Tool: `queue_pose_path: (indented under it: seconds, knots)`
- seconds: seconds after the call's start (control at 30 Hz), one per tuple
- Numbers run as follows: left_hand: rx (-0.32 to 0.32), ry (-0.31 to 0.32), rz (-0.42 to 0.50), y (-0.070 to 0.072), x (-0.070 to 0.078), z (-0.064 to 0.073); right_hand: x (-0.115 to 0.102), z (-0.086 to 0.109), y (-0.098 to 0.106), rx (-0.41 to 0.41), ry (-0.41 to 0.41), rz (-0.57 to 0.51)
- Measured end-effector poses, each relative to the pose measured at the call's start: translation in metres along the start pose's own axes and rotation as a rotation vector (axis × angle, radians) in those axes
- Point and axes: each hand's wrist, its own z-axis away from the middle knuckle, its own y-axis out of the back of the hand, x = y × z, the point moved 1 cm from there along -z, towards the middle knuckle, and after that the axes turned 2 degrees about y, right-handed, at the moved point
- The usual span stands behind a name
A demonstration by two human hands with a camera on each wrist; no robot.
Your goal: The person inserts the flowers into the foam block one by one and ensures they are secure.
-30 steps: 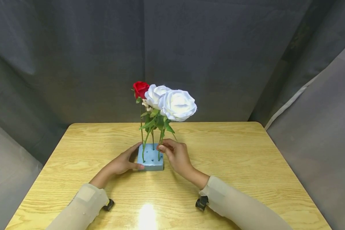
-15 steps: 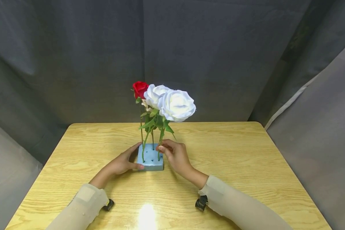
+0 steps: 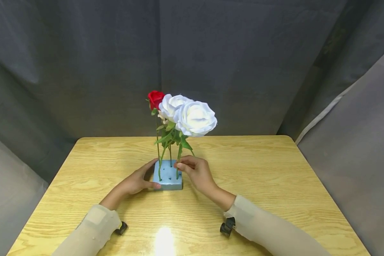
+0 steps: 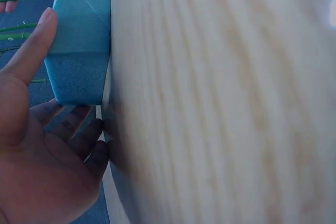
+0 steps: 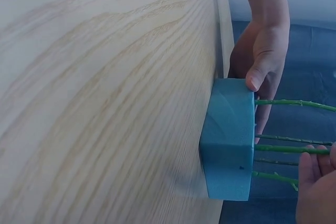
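A light blue foam block (image 3: 168, 185) with holes in its top sits on the table, several flower stems standing in it. My left hand (image 3: 137, 181) holds its left side, thumb at the front top edge; in the left wrist view the fingers (image 4: 79, 129) curl by its end. The thumb and forefinger of my right hand (image 3: 200, 174) pinch the stem of the large front white rose (image 3: 196, 119) just above the block. Behind it are another white rose (image 3: 172, 105) and a red rose (image 3: 155, 99). In the right wrist view the right hand (image 5: 317, 190) is partly cut off.
Green leaves (image 3: 168, 138) and a small pale blossom (image 3: 162, 116) crowd beneath the rose heads. The wooden table (image 3: 243, 170) ends at a dark grey curtain (image 3: 227, 64) behind. Lighter grey cloth (image 3: 364, 142) hangs at the right.
The front white rose's head has drifted slightly left and down, the other white one slightly left. The right forearm has shifted a little to the right. My left hand and the block stay put.
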Motion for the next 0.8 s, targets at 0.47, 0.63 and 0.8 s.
queue_pose_path:
  seconds: [0.47,0.63,0.8]
  knots:
    - [0.011,-0.012,-0.003,0.001,-0.002,0.001,0.027,0.001,0.015,0.004,-0.048,0.026]
    - [0.002,-0.004,-0.019,0.000,0.000,0.002,0.030,0.006,0.029,-0.013,-0.066,0.057]
    - [-0.006,-0.007,-0.033,0.000,0.002,0.002,0.036,0.012,0.048,-0.017,-0.052,0.165]
